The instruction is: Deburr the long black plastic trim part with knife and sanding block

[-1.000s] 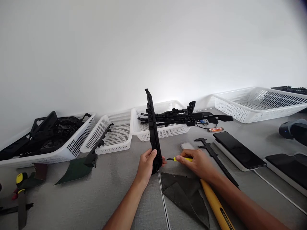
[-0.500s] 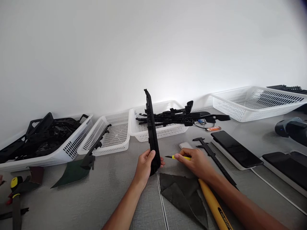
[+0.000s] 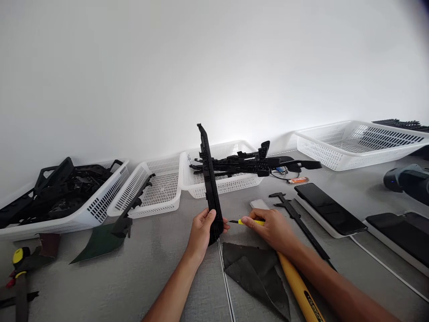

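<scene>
My left hand (image 3: 201, 230) grips the lower end of a long black plastic trim strip (image 3: 210, 188), which stands nearly upright with its top leaning slightly left. Thumb in front, its other fingers wrap behind the strip. In my right hand (image 3: 271, 226) is a yellow utility knife (image 3: 241, 222), pinched between thumb and fingers with the blade pointing left. The blade tip is at the strip's right edge, by my left fingertips; whether it touches the plastic I cannot tell. Below lies a folded dark cloth (image 3: 256, 275), and a yellow handle (image 3: 300, 290) runs under my right forearm.
Behind stand white baskets (image 3: 167, 206), several holding black plastic parts (image 3: 248, 163). On the right are a caliper (image 3: 296, 214), phones on white boxes (image 3: 330, 208) and another white basket (image 3: 338, 161). At left lie a green scrap (image 3: 98, 243) and a yellow-black tool (image 3: 20, 259).
The knife in my right hand has moved left, bringing its blade to the strip's edge. The strip's top has tipped a little further left.
</scene>
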Demonstrator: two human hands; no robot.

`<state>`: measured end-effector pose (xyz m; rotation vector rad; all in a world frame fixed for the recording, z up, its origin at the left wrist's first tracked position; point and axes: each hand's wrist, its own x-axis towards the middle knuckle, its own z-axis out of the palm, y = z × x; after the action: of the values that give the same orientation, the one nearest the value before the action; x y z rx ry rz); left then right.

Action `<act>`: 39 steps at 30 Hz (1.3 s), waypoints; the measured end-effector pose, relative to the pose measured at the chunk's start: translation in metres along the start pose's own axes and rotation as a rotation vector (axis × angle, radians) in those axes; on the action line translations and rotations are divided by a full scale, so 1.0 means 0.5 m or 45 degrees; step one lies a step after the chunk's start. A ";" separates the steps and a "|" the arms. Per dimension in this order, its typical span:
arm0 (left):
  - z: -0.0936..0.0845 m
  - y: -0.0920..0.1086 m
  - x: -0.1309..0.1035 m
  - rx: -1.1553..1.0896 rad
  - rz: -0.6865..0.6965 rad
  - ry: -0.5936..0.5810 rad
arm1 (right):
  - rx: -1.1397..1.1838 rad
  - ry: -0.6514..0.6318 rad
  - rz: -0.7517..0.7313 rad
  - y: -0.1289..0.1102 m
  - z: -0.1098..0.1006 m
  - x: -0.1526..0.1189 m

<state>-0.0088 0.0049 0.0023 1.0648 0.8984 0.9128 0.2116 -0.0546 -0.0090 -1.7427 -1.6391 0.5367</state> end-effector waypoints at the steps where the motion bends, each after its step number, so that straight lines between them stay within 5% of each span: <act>1: -0.001 0.000 0.000 0.005 0.002 -0.006 | 0.004 0.015 0.003 0.002 -0.001 0.001; 39: -0.002 0.006 -0.001 0.046 -0.051 -0.133 | 0.127 -0.004 0.010 0.006 -0.010 0.008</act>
<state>-0.0102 0.0054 0.0049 1.1113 0.8495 0.8028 0.2175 -0.0518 -0.0071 -1.6774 -1.5808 0.6143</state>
